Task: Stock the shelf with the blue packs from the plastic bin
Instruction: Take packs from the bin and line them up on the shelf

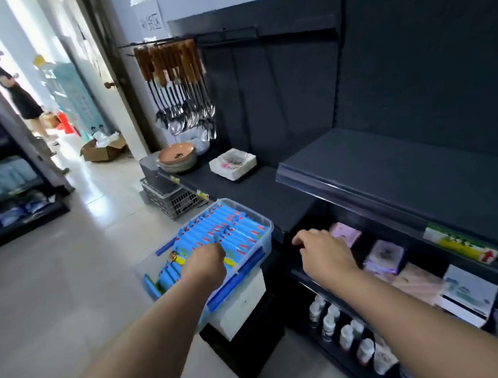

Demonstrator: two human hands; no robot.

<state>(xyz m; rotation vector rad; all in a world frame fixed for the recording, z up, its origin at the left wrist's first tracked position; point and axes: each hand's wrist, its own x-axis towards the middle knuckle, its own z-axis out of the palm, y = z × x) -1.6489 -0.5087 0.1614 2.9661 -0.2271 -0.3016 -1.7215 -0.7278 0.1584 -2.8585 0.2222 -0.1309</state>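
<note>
Head view: a matte dark shelf [388, 160] stands right of the clear, round-cornered plastic bin [262, 217], which is packed with flat glossy blue packs [236, 230]. The left hand [204, 261] reaches among them, its grip hidden. The right hand [321, 253], right of the bin, is loosely bent and empty.

White paper sheet [151, 23] on the wall, directly above the rack of wooden-handled steel ladles [174, 84]: handwritten Chinese characters, the last two legible as "货区", the first unclear. Print on the blue plastic packs [230, 232], below and right of the rack, is too blurred to read.
</note>
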